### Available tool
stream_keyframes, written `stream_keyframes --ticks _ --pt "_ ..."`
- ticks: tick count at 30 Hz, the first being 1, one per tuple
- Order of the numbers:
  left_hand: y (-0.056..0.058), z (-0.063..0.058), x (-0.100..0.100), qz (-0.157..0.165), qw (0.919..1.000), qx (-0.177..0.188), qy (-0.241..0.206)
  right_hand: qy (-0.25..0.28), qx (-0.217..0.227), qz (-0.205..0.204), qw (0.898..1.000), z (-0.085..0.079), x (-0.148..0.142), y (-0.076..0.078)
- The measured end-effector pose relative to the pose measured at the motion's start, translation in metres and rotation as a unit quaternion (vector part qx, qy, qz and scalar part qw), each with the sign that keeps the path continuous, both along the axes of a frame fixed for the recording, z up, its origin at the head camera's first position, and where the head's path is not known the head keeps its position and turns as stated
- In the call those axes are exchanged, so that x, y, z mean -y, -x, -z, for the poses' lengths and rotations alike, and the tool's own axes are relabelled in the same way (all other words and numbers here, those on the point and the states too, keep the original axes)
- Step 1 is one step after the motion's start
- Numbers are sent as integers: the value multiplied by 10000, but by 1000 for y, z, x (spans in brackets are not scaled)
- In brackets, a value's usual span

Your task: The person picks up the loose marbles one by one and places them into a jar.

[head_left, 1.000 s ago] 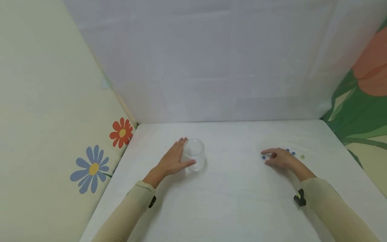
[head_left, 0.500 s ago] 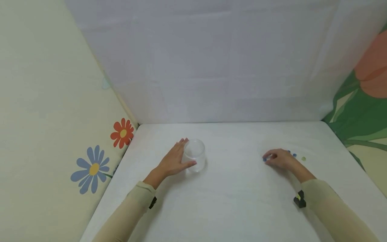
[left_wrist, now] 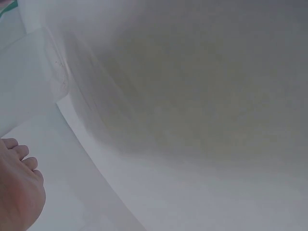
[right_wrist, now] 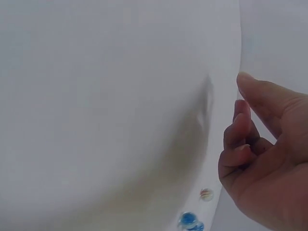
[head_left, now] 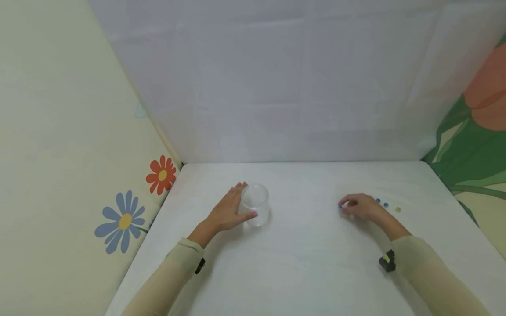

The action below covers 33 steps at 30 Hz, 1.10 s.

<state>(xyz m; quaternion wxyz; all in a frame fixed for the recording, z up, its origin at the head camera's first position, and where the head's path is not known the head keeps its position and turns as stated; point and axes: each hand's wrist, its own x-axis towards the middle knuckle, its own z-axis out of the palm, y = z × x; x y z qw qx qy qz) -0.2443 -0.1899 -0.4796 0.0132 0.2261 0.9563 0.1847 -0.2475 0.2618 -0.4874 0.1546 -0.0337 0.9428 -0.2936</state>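
Observation:
A clear, round, wide-mouthed container (head_left: 258, 213) stands upright on the white table (head_left: 292, 272), left of centre. Along its left side lies my left hand (head_left: 228, 210), fingers straight and thumb across the front near the wall. The left wrist view catches only part of that hand (left_wrist: 19, 192) at its lower left edge. Over the table's right side, my right hand (head_left: 361, 207) pinches a small blue marble (head_left: 340, 206) between thumb and finger. In the right wrist view this hand (right_wrist: 269, 144) has its other fingers curled in; the pinched marble cannot be made out there.
Right of the right hand lie two blue marbles (head_left: 386, 205) and a yellow-green marble (head_left: 398, 210). A white cloth wall (head_left: 276, 87) rises behind the table's back edge. Flower-printed panels (head_left: 122, 221) flank the table.
My right thumb and finger have come together on the blue marble, and the hand has moved slightly left with it. The left hand stays at the container.

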Motion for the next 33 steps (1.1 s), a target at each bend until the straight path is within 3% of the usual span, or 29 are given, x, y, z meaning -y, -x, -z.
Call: stream_keyframes --ticks 13,33 --pt "0 3 1 -4 10000 -92 31 289 36 -103 9995 -24 20 -2" --pt "-2 -3 0 14 10000 44 35 686 -184 -486 9963 -61 52 -1"
